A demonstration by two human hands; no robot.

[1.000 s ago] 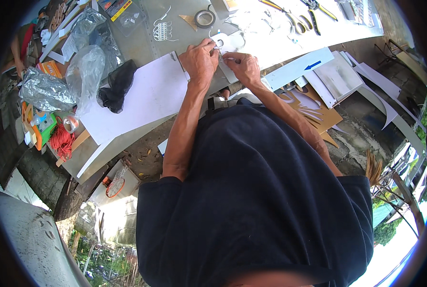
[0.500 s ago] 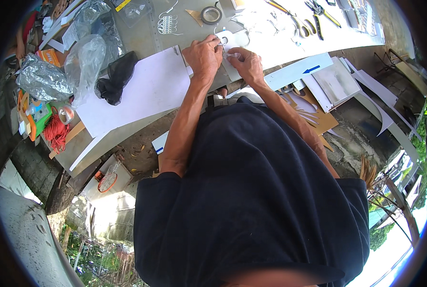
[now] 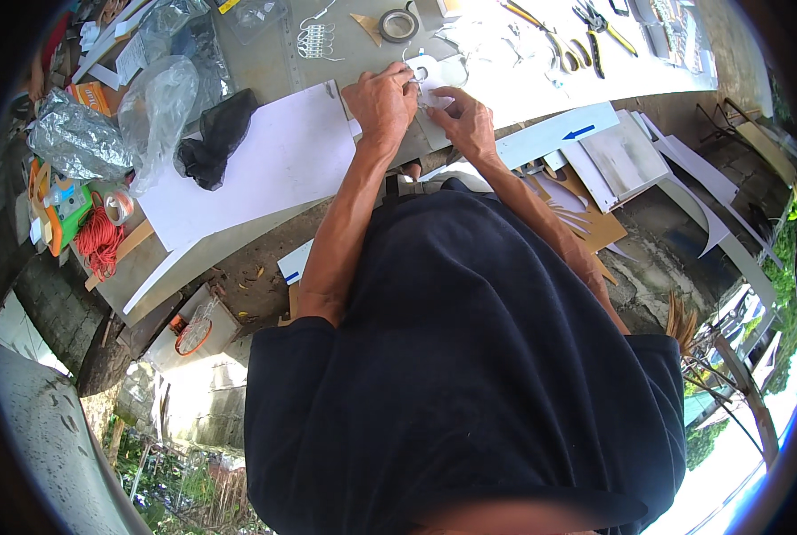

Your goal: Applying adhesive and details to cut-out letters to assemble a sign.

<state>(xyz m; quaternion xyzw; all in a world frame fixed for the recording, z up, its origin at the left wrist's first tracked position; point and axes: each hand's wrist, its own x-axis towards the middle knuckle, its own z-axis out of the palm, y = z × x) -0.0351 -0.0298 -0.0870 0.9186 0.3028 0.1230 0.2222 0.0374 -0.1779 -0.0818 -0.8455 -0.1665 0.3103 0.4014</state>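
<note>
At the near edge of the table, my left hand (image 3: 383,105) is closed, its fingertips on a small white cut-out piece (image 3: 428,68) with a rounded, ring-like end. Just right of it, my right hand (image 3: 466,123) is pinched with thumb and forefinger by the same spot. A pale translucent bit shows between the two hands; what the right fingers hold is too small to make out. Beyond the hands lie a roll of dark tape (image 3: 399,26) and a string of small white LED modules (image 3: 316,41) on a wire.
Pliers (image 3: 605,27) and scissors (image 3: 566,55) lie at the far right. A large white sheet (image 3: 273,169) covers the table's left, with black mesh cloth (image 3: 220,138) and clear plastic bags (image 3: 159,107) on it. Red cord (image 3: 99,241) and offcut boards (image 3: 621,160) lie at the sides.
Both hands stay at the same white piece, with only slight finger movement. The whole view has shifted a little.
</note>
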